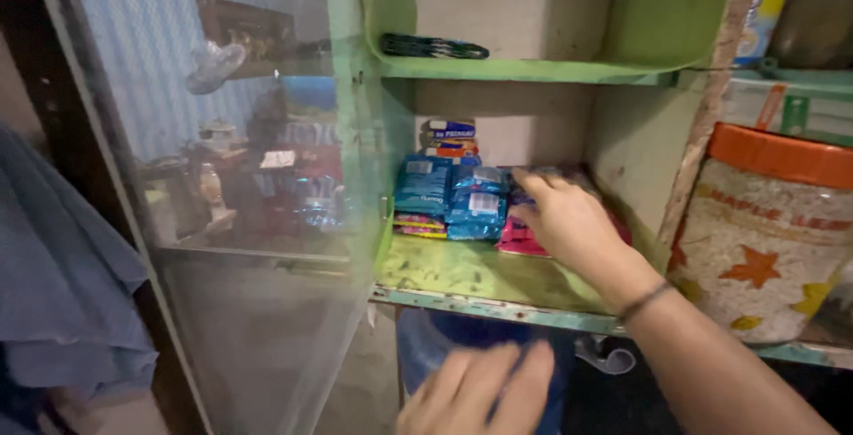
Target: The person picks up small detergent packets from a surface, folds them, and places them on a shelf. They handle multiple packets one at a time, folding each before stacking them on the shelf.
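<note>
My right hand (569,220) reaches into a green shelf compartment (462,273) and rests on a pink packet (518,238) in a row of small packets. Blue packets (449,197) stand just left of the hand, with a stack of small flat boxes (449,139) behind them. The fingers are spread over the packets; whether they grip one I cannot tell. My left hand (480,392) hovers low below the shelf edge, fingers together and blurred, holding nothing visible, in front of a blue container (426,337).
An open glass cabinet door (240,177) stands at the left, reflecting the room. A dark flat object (434,46) lies on the upper shelf. A large patterned jar with an orange lid (769,235) stands at the right. Blue cloth (62,293) hangs far left.
</note>
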